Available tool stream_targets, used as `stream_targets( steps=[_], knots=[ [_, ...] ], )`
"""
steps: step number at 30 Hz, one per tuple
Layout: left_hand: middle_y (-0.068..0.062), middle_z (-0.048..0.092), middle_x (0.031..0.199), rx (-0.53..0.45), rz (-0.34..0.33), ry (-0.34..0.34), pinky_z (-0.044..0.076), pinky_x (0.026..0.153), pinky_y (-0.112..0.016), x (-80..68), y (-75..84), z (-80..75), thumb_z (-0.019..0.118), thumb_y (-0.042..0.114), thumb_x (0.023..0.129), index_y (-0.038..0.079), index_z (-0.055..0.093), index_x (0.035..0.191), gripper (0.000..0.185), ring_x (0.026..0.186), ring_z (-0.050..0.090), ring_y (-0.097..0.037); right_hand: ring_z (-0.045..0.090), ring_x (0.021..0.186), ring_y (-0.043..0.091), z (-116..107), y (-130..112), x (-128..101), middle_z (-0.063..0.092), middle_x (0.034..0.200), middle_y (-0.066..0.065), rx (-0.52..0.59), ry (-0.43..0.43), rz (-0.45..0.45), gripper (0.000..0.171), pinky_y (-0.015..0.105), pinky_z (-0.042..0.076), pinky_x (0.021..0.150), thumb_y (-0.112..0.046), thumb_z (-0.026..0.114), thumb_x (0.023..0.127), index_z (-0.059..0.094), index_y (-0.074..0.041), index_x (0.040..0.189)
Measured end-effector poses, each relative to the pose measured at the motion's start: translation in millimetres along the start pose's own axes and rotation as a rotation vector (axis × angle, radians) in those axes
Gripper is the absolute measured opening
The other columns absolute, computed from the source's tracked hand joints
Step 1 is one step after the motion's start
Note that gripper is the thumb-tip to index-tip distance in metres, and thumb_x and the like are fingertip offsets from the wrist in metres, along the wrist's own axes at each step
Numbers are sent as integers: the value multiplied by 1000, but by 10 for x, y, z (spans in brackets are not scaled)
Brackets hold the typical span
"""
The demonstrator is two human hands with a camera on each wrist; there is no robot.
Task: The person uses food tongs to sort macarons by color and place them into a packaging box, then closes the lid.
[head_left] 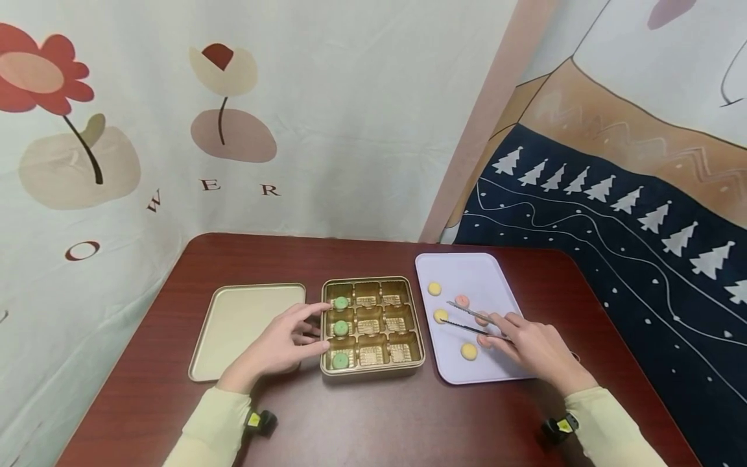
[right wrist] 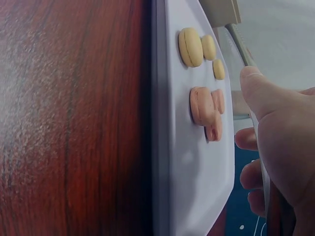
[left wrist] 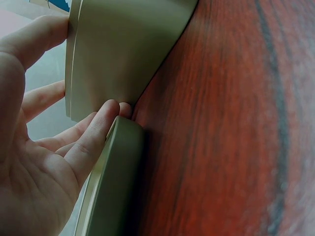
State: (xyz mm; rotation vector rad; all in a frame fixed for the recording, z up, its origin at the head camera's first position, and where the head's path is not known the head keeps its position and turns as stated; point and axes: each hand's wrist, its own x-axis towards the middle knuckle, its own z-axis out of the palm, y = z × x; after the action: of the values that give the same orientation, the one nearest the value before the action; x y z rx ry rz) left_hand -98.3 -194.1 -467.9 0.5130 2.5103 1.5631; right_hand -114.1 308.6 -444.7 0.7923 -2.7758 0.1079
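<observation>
On the table, a gold box point(head_left: 373, 370) has a divided insert, with green macarons point(head_left: 341, 328) in its left column of compartments. Extended fingers of my left hand point(head_left: 286, 340) touch the box's left side; in the left wrist view the fingertips meet its wall point(left wrist: 118, 49). My right hand point(head_left: 539, 350) grips metal tongs point(head_left: 473, 329) over the lilac tray point(head_left: 467, 267). The tongs' arms are spread apart, one tip beside a yellow macaron point(head_left: 440, 316), with nothing seen clamped between them. Pink macarons point(head_left: 462, 301) lie near the tongs, some partly hidden by them.
Left of the box lies a flat gold lid point(head_left: 251, 324), partly under my left hand. The tray also bears more yellow macarons point(head_left: 469, 351). Behind the table hangs a printed curtain point(head_left: 350, 130). The reddish-brown tabletop point(head_left: 373, 421) extends in front of the box.
</observation>
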Motion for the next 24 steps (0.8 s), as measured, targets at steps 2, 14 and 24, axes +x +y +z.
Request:
stream_targets(
  steps=[2, 14, 24],
  knots=[
    [-16, 54, 137, 0, 2, -1, 64, 88, -25, -1, 2, -3, 87, 21, 88, 13, 50, 155, 78, 108, 70, -28, 38, 58, 5, 13, 2, -4, 62, 85, -6, 2, -14, 10, 57, 19, 34, 50, -49, 83, 88, 73, -17, 135],
    [-16, 55, 137, 5, -2, 3, 64, 87, -25, 0, 11, -7, 88, 22, 88, 13, 51, 155, 77, 108, 70, -28, 35, 56, 4, 76, 4, 7, 62, 83, -6, 1, -40, -12, 58, 19, 32, 48, -48, 81, 90, 70, -20, 140],
    [-16, 54, 138, -6, -2, 4, 64, 89, -26, -1, -10, 10, 88, 20, 87, 13, 50, 155, 78, 109, 70, -29, 38, 57, 5, 93, 19, 46, 65, 87, -4, 10, -110, 3, 57, 20, 32, 48, -47, 78, 93, 68, -20, 142]
  ],
)
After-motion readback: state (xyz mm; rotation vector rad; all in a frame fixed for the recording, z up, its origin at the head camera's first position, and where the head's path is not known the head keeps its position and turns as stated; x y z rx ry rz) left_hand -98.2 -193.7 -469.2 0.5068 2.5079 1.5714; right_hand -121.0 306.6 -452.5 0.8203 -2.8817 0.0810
